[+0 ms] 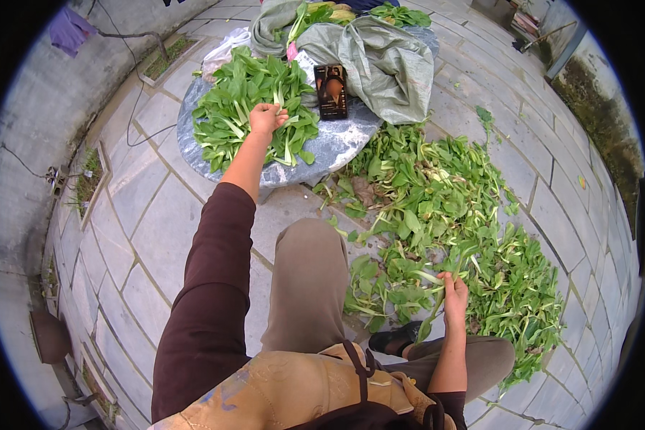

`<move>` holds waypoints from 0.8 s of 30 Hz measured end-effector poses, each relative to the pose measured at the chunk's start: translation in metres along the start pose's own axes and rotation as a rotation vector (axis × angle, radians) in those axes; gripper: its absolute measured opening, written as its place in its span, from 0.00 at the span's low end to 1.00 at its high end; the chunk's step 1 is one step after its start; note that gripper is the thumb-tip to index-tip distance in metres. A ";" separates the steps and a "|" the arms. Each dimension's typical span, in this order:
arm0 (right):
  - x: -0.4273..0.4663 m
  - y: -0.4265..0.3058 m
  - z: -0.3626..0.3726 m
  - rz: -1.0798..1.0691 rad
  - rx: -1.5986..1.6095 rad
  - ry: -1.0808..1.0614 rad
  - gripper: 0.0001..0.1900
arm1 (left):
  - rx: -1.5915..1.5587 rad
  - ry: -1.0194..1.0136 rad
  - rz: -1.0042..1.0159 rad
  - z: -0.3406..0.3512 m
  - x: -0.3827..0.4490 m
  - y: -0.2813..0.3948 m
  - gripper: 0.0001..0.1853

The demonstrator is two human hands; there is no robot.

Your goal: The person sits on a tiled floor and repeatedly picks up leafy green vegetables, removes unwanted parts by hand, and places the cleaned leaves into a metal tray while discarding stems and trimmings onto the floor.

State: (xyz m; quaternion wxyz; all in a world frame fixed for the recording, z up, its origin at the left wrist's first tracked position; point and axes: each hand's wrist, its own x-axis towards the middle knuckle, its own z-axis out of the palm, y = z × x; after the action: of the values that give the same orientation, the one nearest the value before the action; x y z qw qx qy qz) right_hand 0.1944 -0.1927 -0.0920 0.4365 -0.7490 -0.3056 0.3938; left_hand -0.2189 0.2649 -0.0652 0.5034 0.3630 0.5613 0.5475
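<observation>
My left hand (269,118) reaches out to the heap of leafy greens (236,86) on the round stone table (349,141). Its fingers are closed on the pale stem of one leafy green (278,97), at the right part of the heap. Low on the right, my right hand (453,290) pinches greens (438,306) whose leaves hang down beside my shoe. Beneath and beyond that hand, a large spread of loose greens (430,199) covers the paving, with some brown and yellowed leaves among them.
A phone (331,91) with a lit screen leans on a grey-green woven sack (387,64) on the table. A white plastic bag (228,48) lies behind the heap, with more vegetables (400,15) at the far edge. My knee stands near the table. A concrete wall (16,177) runs along the left.
</observation>
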 end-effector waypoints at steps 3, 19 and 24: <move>0.000 0.001 0.001 -0.002 -0.005 -0.001 0.15 | -0.082 -0.021 -0.053 0.000 -0.004 0.005 0.06; -0.003 -0.001 0.000 -0.026 -0.009 -0.021 0.15 | -0.275 -0.069 -0.168 0.003 -0.001 0.003 0.10; -0.005 -0.005 -0.002 -0.030 -0.001 -0.017 0.15 | -0.368 -0.037 -0.202 0.005 -0.024 0.013 0.14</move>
State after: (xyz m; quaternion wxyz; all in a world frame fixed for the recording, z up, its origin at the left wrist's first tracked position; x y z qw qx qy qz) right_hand 0.1929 -0.1959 -0.0851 0.4395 -0.7412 -0.3204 0.3934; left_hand -0.2107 0.2451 -0.0483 0.6236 0.2168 0.4761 0.5809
